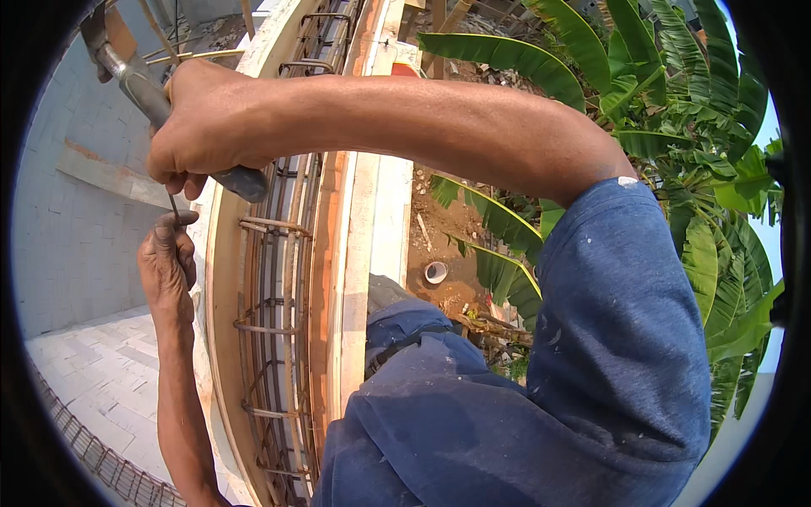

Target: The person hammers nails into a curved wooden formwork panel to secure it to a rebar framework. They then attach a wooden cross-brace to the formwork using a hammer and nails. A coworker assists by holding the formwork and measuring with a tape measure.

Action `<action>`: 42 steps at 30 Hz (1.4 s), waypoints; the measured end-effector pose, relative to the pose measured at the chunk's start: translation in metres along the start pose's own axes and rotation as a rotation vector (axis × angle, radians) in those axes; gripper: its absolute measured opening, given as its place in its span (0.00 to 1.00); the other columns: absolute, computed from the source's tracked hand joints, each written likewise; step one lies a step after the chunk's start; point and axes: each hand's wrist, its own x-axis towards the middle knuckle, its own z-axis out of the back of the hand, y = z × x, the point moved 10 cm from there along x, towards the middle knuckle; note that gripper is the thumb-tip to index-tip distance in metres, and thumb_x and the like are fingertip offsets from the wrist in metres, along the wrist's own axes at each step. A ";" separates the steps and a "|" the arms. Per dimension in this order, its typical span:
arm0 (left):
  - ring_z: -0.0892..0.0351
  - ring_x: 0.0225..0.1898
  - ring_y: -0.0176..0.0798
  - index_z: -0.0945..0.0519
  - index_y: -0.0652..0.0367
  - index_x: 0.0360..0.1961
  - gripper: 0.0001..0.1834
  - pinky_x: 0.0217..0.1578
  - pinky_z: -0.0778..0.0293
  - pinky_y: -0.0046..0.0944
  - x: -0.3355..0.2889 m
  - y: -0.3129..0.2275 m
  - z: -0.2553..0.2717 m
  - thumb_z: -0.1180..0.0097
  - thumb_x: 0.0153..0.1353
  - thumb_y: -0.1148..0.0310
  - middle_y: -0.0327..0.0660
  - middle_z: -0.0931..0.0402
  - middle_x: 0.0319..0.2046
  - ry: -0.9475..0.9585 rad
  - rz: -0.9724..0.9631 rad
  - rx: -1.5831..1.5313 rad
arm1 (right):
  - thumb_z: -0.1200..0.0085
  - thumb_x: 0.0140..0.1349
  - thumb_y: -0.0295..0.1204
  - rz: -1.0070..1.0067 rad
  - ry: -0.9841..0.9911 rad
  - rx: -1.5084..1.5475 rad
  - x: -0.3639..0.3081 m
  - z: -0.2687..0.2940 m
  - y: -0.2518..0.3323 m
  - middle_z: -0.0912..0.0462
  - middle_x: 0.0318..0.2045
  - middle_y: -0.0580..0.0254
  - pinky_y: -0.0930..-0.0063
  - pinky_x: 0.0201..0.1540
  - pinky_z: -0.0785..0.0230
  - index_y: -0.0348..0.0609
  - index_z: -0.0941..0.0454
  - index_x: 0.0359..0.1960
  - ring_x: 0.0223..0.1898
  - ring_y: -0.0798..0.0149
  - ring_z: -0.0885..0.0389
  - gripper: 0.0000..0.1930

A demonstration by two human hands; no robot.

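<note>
The person's right hand (207, 114) was closed firmly around the handle of a hammer (145, 91). The hammer was tilted: its metal head was at the upper left, and the dark end of its handle came out below the fist, toward the rebar cage (279, 327). The left hand (167, 269) was just below the right one. Its thumb and fingers were pinched together on a thin dark nail-like piece (174, 204), which pointed upward, near the curled fingers of the right hand. It cannot be told whether the upper end of this piece was touching anything.

The right forearm crossed over the formwork, and the left forearm rose from the lower edge. Beside the hands ran the left board (226, 355) of the formwork. Next to it was the rebar cage, with long bars and cross ties, lying between this board and an orange-brown board (324, 291). A pale plank (372, 198) was along the outer side.

Farther to the left stood a grey block wall (84, 245), and a mesh of bars (97, 452) was at the lower left. On the right, the person's blue shirt (507, 422) filled the lower part. Beyond the plank, a white bucket (436, 272) was on the brown ground (448, 220), near large green leaves (659, 84).
</note>
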 end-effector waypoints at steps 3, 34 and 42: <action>0.38 0.21 0.23 0.17 0.62 0.42 0.26 0.21 0.40 0.27 0.002 -0.016 0.029 0.34 0.58 0.47 0.26 0.36 0.20 -0.131 -0.070 0.064 | 0.38 0.54 0.24 0.049 -0.036 -0.064 0.017 0.014 0.000 0.17 0.26 0.50 0.74 0.31 0.21 0.32 0.24 0.30 0.26 0.66 0.15 0.08; 0.20 0.39 0.32 0.15 0.62 0.41 0.12 0.44 0.25 0.38 0.078 0.371 0.031 0.39 0.65 0.64 0.41 0.15 0.36 -0.195 0.716 -0.155 | 0.35 0.59 0.47 -0.287 1.204 -0.913 0.352 -0.032 -0.245 0.30 0.14 0.60 0.61 0.28 0.37 0.34 0.31 0.53 0.20 0.62 0.26 0.32; 0.19 0.39 0.34 0.16 0.62 0.41 0.12 0.44 0.26 0.38 0.053 0.413 0.013 0.41 0.67 0.63 0.41 0.15 0.36 -0.331 0.848 -0.258 | 0.46 0.67 0.29 -0.177 1.138 -0.817 0.350 -0.083 -0.277 0.32 0.14 0.61 0.66 0.23 0.40 0.36 0.30 0.37 0.17 0.68 0.32 0.08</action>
